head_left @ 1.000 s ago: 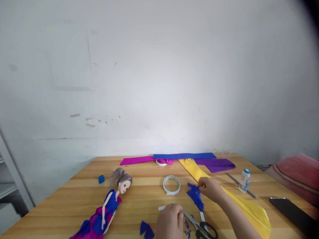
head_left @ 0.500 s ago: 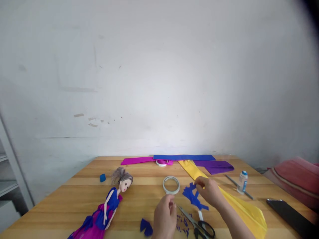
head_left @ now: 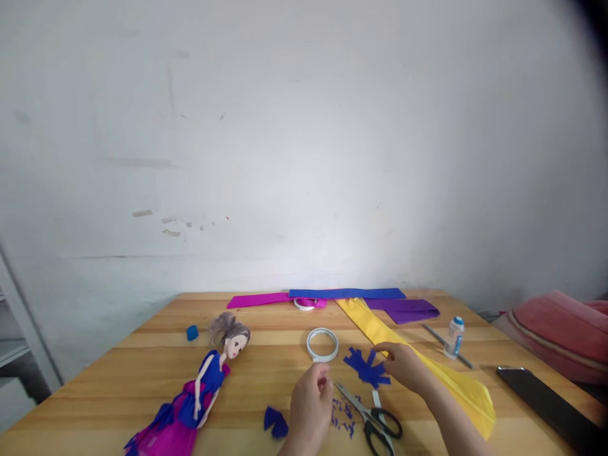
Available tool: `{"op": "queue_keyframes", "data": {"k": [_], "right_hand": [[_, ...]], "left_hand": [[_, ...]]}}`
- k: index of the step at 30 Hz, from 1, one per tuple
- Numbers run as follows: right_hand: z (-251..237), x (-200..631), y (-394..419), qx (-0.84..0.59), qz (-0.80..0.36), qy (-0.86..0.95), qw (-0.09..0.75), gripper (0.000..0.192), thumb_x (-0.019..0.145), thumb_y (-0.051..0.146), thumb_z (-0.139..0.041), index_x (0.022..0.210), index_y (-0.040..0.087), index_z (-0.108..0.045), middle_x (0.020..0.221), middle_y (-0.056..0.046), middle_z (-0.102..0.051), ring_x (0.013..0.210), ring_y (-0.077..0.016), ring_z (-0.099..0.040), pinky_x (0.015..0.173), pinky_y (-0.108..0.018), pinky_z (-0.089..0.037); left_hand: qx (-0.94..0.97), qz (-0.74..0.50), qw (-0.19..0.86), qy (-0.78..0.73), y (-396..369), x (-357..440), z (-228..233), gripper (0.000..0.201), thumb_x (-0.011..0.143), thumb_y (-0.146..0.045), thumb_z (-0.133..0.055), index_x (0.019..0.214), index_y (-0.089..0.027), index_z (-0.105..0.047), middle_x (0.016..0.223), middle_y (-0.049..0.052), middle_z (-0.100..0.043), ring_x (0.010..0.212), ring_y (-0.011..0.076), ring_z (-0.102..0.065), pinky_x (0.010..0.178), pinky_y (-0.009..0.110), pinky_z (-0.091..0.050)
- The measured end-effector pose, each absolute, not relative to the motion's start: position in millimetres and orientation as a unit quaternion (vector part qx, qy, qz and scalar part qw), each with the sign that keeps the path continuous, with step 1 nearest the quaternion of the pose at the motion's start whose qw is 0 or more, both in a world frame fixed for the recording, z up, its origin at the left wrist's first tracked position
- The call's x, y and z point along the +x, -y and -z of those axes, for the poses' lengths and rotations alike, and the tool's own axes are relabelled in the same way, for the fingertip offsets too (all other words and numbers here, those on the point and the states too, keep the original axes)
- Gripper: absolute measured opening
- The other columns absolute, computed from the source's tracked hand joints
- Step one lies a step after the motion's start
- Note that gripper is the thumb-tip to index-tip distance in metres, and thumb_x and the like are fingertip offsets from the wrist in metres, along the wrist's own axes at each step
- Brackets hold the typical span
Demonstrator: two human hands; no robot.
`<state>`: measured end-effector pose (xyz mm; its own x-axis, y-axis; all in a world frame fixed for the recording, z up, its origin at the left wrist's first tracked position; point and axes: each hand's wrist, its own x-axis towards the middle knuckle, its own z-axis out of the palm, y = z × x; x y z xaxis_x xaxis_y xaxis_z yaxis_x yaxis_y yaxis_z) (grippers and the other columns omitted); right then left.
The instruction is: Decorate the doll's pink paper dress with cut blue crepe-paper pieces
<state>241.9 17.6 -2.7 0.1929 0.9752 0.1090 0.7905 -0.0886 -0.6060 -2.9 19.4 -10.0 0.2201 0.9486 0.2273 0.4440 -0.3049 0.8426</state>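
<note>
My right hand (head_left: 406,367) is just right of a flat blue cutout with several narrow arms (head_left: 367,368). Its thumb and finger are parted at the cutout's edge; whether they touch it is unclear. My left hand (head_left: 310,405) has its fingers curled together just below a roll of white tape (head_left: 322,346). What they hold, if anything, is hidden. Black-handled scissors (head_left: 370,415) lie between my hands, blades pointing up and left. Small dark blue scraps (head_left: 342,415) are scattered beside the blades. Left of my left hand is a folded dark blue piece (head_left: 275,422).
A doll (head_left: 205,389) in a blue and magenta dress lies at left, near a blue cap (head_left: 192,332). Blue (head_left: 346,294), magenta (head_left: 256,300), purple (head_left: 408,310) and yellow strips (head_left: 437,373) cross the table. A bottle (head_left: 455,337), a grey rod (head_left: 434,332) and a black phone-like slab (head_left: 546,399) are at right.
The blue cutout, bunched and partly lifted at my right fingers before, now lies flatter with its arms spread. My right fingers have parted. The view has shifted slightly.
</note>
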Motion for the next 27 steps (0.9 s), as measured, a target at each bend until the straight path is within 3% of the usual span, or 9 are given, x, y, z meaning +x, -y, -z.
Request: {"op": "queue_keyframes", "data": {"k": [6,11,15,18,21,24,27], "right_hand": [[-3.9,244.5,-17.2,-0.712,-0.183,0.604,0.308,0.029,0.057,0.006,-0.043,0.067,0.017,-0.068,0.06,0.0,-0.064,0.058,-0.0126,-0.056,0.051,-0.019,-0.034],[-6.4,245.2,-19.3,-0.701,-0.208,0.595,0.334,0.03,0.061,0.009,-0.044,0.079,0.016,-0.067,0.056,0.002,-0.06,0.052,-0.011,-0.052,0.047,-0.018,-0.032],[-20.1,233.4,-11.1,-0.655,-0.256,0.604,0.376,0.025,0.064,0.013,-0.043,0.079,0.015,-0.063,0.065,0.0,-0.062,0.058,-0.0112,-0.054,0.05,-0.018,-0.038],[-35.0,215.0,0.3,-0.577,-0.366,0.626,0.375,0.026,0.06,0.01,-0.045,0.08,0.016,-0.061,0.062,0.002,-0.06,0.057,-0.0106,-0.053,0.052,-0.018,-0.04],[-44.3,197.3,9.7,-0.496,-0.444,0.664,0.341,0.029,0.061,0.009,-0.047,0.086,0.016,-0.06,0.063,0.003,-0.058,0.057,-0.0093,-0.052,0.053,-0.017,-0.039],[-45.9,185.4,13.9,-0.477,-0.424,0.704,0.312,0.035,0.06,0.005,-0.046,0.09,0.017,-0.06,0.063,0.004,-0.056,0.053,-0.0073,-0.048,0.049,-0.015,-0.034],[-46.0,176.8,14.5,-0.512,-0.342,0.735,0.283,0.034,0.059,0.004,-0.046,0.086,0.017,-0.061,0.06,0.006,-0.054,0.051,-0.0066,-0.045,0.046,-0.015,-0.029]], "left_hand": [[0.711,-0.36,0.335,-0.503,-18.5,-1.1,9.3,0.025,0.077,-0.022,-0.044,0.095,-0.019,-0.061,0.089,0.006,-0.068,0.084,0.0178,-0.062,0.075,0.027,-0.044],[0.703,-0.371,0.347,-0.498,-20.0,-1.5,11.0,0.025,0.076,-0.023,-0.046,0.095,-0.019,-0.062,0.09,0.007,-0.069,0.085,0.0187,-0.063,0.075,0.027,-0.044],[0.681,-0.4,0.373,-0.487,-20.2,-0.6,13.6,0.023,0.075,-0.025,-0.05,0.092,-0.019,-0.063,0.086,0.008,-0.069,0.083,0.021,-0.062,0.075,0.03,-0.045],[0.644,-0.441,0.45,-0.434,-18.2,1.9,8.9,0.026,0.074,-0.03,-0.054,0.095,-0.018,-0.062,0.094,0.01,-0.067,0.09,0.0216,-0.061,0.081,0.031,-0.044],[0.549,-0.45,0.61,-0.351,-14.0,5.0,-0.3,0.039,0.071,-0.038,-0.061,0.103,-0.016,-0.059,0.107,0.012,-0.064,0.102,0.0225,-0.057,0.085,0.031,-0.043],[0.46,-0.389,0.735,-0.311,-8.3,6.9,-7.3,0.043,0.07,-0.046,-0.061,0.095,-0.012,-0.06,0.088,0.012,-0.068,0.081,0.0212,-0.063,0.071,0.03,-0.047],[0.464,-0.356,0.739,-0.333,-3.5,7.1,-9.1,0.035,0.069,-0.042,-0.063,0.085,-0.011,-0.06,0.068,0.006,-0.066,0.059,0.015,-0.061,0.055,0.024,-0.042]]}}
